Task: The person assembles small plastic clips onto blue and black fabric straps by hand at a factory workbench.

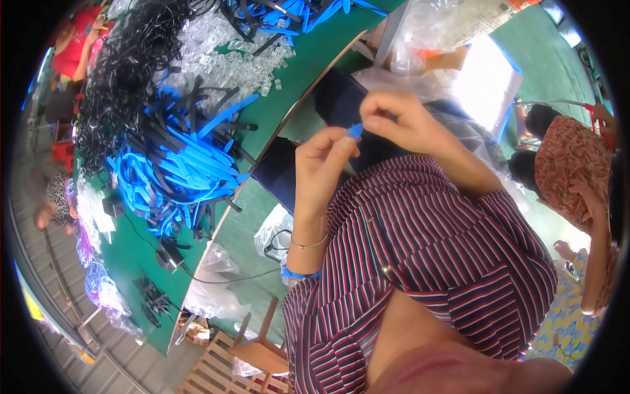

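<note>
In front of my striped shirt, my two hands are held close together above my lap. My left hand pinches a small blue rubbery piece between thumb and fingers. Only its tip shows, so its full shape is hidden. Just beside it, my right hand has thumb and forefinger pressed together near the blue tip. Whatever it grips, if anything, is too small to make out. To the left, on the green table, lies a tangled heap of blue ribbed straps mixed with black ones.
Behind the straps are a pile of small clear plastic clips and a heap of glossy black parts. A black adapter with a cord sits near the table edge. A wooden slatted seat stands below. Another person is at right.
</note>
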### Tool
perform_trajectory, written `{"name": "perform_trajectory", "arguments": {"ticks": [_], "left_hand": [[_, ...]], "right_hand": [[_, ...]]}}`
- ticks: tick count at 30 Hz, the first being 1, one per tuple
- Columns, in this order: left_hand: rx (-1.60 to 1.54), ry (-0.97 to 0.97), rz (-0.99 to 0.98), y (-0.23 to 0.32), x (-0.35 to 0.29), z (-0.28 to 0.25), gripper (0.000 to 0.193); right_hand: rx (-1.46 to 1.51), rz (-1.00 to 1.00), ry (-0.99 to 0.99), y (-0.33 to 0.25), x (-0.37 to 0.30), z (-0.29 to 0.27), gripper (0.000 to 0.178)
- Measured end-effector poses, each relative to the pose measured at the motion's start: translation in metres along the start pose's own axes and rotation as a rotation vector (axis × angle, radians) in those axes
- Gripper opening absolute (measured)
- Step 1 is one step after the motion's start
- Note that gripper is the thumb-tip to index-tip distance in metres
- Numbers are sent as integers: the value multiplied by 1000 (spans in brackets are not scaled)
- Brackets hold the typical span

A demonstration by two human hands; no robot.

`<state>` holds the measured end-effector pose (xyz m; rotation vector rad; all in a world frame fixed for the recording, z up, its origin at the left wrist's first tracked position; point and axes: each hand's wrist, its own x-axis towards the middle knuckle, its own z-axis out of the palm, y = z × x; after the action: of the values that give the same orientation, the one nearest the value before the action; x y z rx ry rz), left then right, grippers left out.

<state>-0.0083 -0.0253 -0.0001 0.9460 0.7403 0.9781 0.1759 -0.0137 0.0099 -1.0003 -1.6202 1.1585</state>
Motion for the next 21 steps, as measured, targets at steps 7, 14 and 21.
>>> {"name": "perform_trajectory", "arguments": {"ticks": [7,14,21], "left_hand": [[424,1,69,-3,5,5,12],[-69,-37,11,-3,-2,21,22],[-321,-25,-44,-15,2,14,25]], "right_hand": [[-21,-39,-141,9,-5,1,21],[769,193,-111,9,-18,16,22],[954,185,-65,11,-19,20,24]]}}
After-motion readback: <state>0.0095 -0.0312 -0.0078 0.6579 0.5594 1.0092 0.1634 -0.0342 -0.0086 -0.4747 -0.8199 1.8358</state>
